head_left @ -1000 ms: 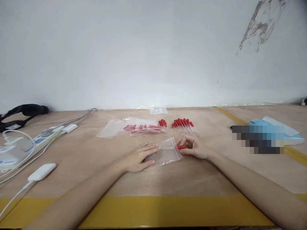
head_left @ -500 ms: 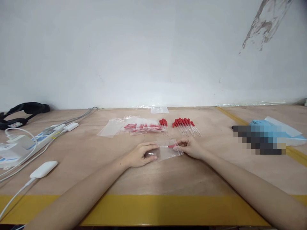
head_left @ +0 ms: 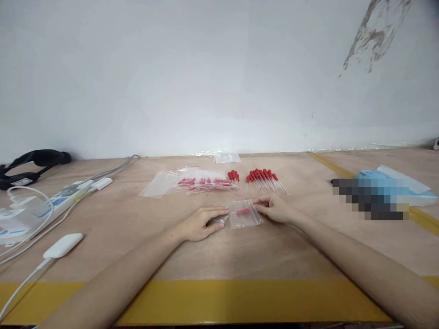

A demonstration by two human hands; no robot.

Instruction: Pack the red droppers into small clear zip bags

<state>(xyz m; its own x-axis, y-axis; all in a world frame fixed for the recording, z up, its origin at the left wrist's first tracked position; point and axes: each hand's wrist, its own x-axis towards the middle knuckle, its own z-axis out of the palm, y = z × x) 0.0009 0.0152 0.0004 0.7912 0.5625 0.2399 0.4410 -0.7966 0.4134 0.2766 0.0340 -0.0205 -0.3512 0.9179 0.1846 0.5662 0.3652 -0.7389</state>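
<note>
A small clear zip bag (head_left: pixel 244 215) lies flat on the wooden table (head_left: pixel 281 256) with a red-bulbed dropper (head_left: pixel 243 211) inside it. My left hand (head_left: pixel 202 222) pinches the bag's left end between thumb and fingers. My right hand (head_left: pixel 274 208) rests on the bag's right edge, fingers curled at its opening. Behind the bag lie a loose row of red-bulbed droppers (head_left: pixel 265 179) and a pile of filled bags (head_left: pixel 203 181).
An empty clear bag (head_left: pixel 158 184) lies left of the pile, another (head_left: pixel 226 158) by the wall. A power strip with cables (head_left: pixel 51 203), a white adapter (head_left: pixel 62 245) and a black strap (head_left: pixel 34 160) sit at left. Blue packaging (head_left: pixel 394 187) lies at right. Yellow tape (head_left: pixel 219 299) edges the table.
The dropper went from my right fingers into the bag. My right hand let it go and now sits at the bag's opening; my left hand curled onto the bag's left end.
</note>
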